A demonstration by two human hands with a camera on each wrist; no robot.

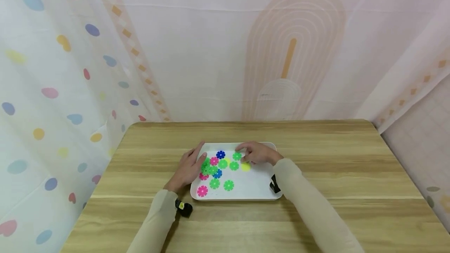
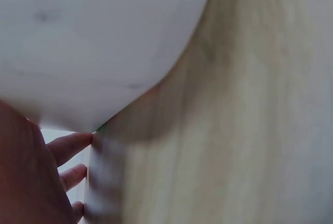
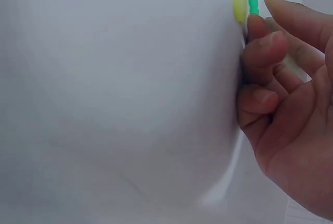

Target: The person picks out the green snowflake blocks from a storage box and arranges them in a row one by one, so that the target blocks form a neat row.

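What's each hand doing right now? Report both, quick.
Left hand: open, fingers straight, resting on the white tray's left edge.
Right hand: fingers curled over the flower discs; grip cannot be told.

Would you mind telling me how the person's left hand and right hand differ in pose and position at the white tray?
The left hand lies flat with straight fingers along the left edge of the white plastic tray, while the right hand hovers inside it with curled fingers. The left hand sits beside green flower-shaped discs; the right hand is by the yellow flower-shaped disc. Both wear pale sleeves.
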